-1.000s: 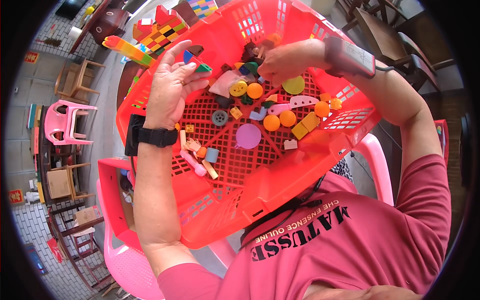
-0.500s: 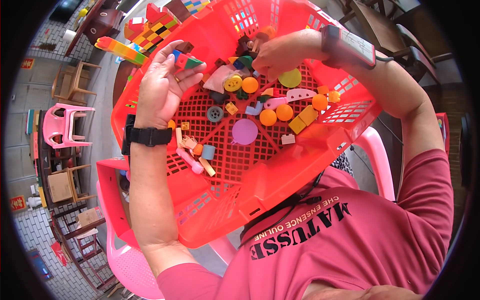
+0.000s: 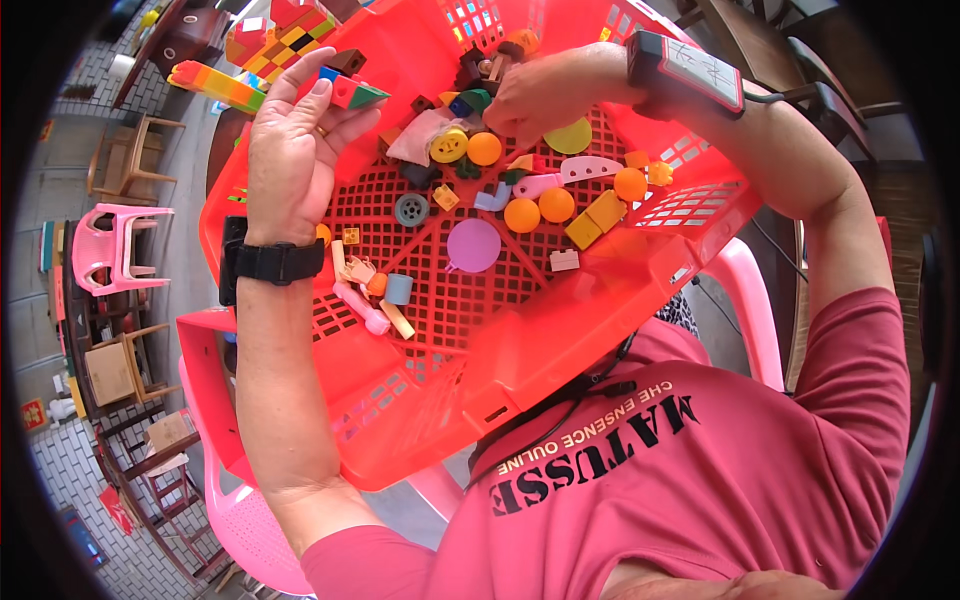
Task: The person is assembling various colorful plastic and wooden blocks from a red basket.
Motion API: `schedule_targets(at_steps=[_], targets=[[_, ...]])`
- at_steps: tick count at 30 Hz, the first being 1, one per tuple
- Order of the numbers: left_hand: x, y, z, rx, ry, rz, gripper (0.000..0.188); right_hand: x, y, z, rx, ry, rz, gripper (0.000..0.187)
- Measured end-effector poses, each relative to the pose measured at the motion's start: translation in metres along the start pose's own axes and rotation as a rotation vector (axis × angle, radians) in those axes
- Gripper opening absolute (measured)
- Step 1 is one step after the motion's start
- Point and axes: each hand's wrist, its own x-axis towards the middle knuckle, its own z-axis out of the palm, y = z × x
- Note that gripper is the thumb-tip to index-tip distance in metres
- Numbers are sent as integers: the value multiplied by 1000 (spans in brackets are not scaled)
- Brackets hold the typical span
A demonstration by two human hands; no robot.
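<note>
My left hand [image 3: 295, 150] is raised over the left side of a red plastic basket [image 3: 560, 340]. Several small toy blocks [image 3: 350, 92], red, blue, green and brown, are held between its thumb and fingers. At the far side of the basket my right hand [image 3: 520, 100] reaches down among loose toys, its fingers curled and their tips hidden. Near it lie a lime-green disc [image 3: 568, 136], an orange ball [image 3: 484, 149], a yellow wheel [image 3: 449, 146] and a crumpled pale-pink piece [image 3: 418, 136]. Brown pieces [image 3: 492, 68] sit just beyond that hand.
More toys lie on the basket's grid floor: a purple disc [image 3: 473, 245], a grey wheel [image 3: 411, 209], yellow blocks [image 3: 597, 220] and a blue-grey cup [image 3: 398, 289]. Built block shapes [image 3: 285, 40] stand beyond the far-left rim. A pink stool [image 3: 250, 530] is at the lower left.
The whole view has shifted, so the basket sits further left. My left thumb has closed in on the blocks, which stay in that hand. My right hand remains low among the far toys.
</note>
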Motion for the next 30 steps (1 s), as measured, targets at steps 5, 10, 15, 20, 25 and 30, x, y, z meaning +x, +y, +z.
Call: schedule_targets(at_steps=[5, 10, 15, 20, 25, 30], targets=[[0, -2, -3, 5, 51, -65, 28, 4, -13, 13, -19, 14, -45, 22], [4, 2, -9, -40, 64, -80, 30, 10, -11, 36, -17, -10, -91, 33], [-1, 2, -2, -94, 24, -103, 30, 1, -19, 21, -96, -15, -14, 25], [-8, 5, 4, -30, 29, -108, 33, -12, -15, -21, 136, 315, -53, 20], [-12, 9, 20, -25, -10, -100, 35, -28, -13, -45, 773, 609, 104, 44], [-14, 7, 21, -71, -82, -84, 34, -30, -20, -44, 991, 707, -53, 38]])
